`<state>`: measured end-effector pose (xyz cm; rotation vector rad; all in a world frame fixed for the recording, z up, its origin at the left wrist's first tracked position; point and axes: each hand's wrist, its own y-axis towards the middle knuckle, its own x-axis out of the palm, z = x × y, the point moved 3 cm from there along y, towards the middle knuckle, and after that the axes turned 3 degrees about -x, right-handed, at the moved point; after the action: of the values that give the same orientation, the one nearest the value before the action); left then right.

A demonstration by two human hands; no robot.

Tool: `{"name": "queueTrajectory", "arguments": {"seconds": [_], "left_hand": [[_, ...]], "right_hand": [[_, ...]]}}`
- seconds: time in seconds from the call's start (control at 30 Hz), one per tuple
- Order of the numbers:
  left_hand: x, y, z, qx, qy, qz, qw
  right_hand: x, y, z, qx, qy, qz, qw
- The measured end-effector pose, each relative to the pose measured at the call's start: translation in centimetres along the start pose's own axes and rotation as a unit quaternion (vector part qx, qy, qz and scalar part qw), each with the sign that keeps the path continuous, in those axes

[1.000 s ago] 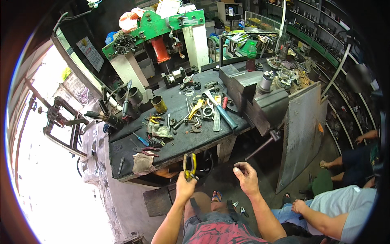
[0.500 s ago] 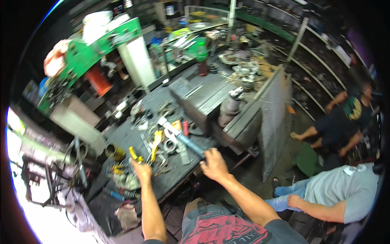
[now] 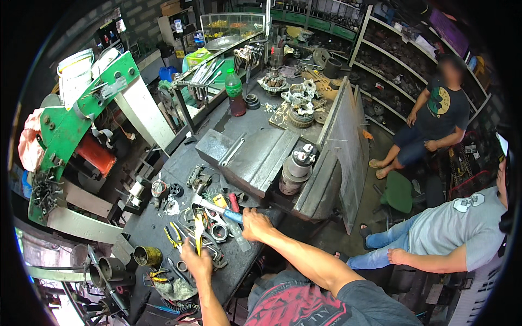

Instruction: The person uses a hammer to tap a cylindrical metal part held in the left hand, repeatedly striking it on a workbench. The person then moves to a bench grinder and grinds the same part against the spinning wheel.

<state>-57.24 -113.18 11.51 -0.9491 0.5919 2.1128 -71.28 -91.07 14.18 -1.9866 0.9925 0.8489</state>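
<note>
Pointing away from the right hand (image 3: 258,225): a hammer (image 3: 219,208) set across the bench (image 3: 148,223)

The right hand's grip is clamped on the handle end of the hammer, over the bench's front edge and just beside the vise (image 3: 255,163). From that grip the blue handle and metal shaft run inward, so the long axis leads from the front edge toward the far edge, where the green press (image 3: 65,125) stands. The head is the end farthest from the hand; whether it rests on the bench or is raised cannot be told.

The right hand is plainly the nearer to the hammer. The left hand (image 3: 197,263) is apart from it, nearer the left end of the bench, with a yellow-handled tool (image 3: 199,227) and a metal ring (image 3: 219,232) between the two hands.

Just beyond the left fingers lie pliers (image 3: 173,234), their yellow handles spread and pointing toward the far edge, their joint end toward the hand. Whether that grip is apart or closed on them cannot be told.
</note>
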Motion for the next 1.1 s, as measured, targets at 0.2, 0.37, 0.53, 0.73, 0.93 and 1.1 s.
{"name": "queueTrajectory", "arguments": {"seconds": [0.2, 0.37, 0.53, 0.73, 0.93, 1.1], "left_hand": [[2.9, 0.5, 4.6, 0.045, 0.081, -0.146, 0.985], [3.4, 1.8, 6.3, 0.086, 0.116, -0.190, 0.971], [4.1, 2.3, 7.1, 0.178, 0.138, -0.144, 0.963], [0.7, 3.5, 9.8, 0.047, 0.041, -0.064, 0.996], [-6.9, 3.4, 23.3, 0.010, -0.385, -0.005, 0.923], [-5.2, 0.1, 36.0, 0.078, -0.342, -0.087, 0.933]], "right_hand": [[-1.5, -0.4, -1.1, 0.029, 0.173, -0.022, 0.984], [-3.8, -4.2, -3.3, -0.086, 0.383, -0.001, 0.920], [-13.2, -12.0, -4.4, -0.134, 0.595, -0.142, 0.779], [-27.7, -13.6, -1.5, -0.210, 0.587, -0.121, 0.773], [-34.4, -12.1, 6.7, -0.294, 0.563, 0.096, 0.766], [-34.6, -10.1, 13.4, -0.229, 0.564, 0.114, 0.785]]}}
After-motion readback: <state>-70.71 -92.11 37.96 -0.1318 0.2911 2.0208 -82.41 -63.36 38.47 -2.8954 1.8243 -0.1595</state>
